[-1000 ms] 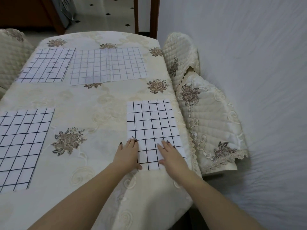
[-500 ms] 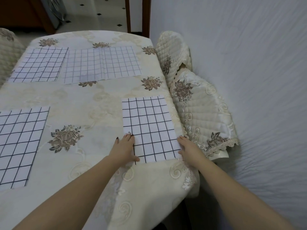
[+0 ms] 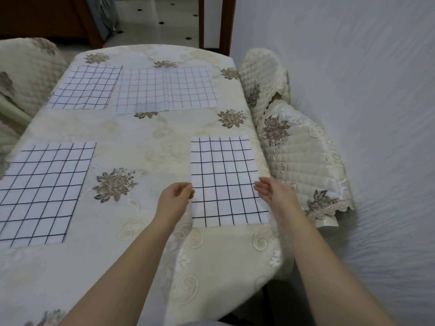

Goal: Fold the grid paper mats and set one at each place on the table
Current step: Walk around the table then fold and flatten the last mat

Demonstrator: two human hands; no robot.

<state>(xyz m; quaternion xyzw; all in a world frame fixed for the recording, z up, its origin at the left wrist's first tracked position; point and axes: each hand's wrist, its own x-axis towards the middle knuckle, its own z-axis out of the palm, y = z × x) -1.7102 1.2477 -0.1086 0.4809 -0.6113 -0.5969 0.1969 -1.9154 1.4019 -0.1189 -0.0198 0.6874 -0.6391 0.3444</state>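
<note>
A folded grid paper mat [image 3: 226,180] lies flat near the table's right edge, straight ahead of me. My left hand [image 3: 175,196] hovers at its left edge and my right hand [image 3: 274,192] at its right edge, fingers apart, palms turned inward, holding nothing. Another folded mat [image 3: 44,191] lies at the left. A third folded mat [image 3: 87,87] sits at the far left. Beside it a wider, unfolded mat [image 3: 167,90] with a crease down its middle lies at the far centre.
The table wears a cream cloth [image 3: 141,142] with brown flower prints. Quilted chair covers stand at the right [image 3: 299,158], far right [image 3: 266,76] and far left [image 3: 26,71]. A white wall [image 3: 364,114] runs close along the right side.
Both hands have lifted off the near mat and drawn apart to its left and right edges. The mat stays flat where it was.
</note>
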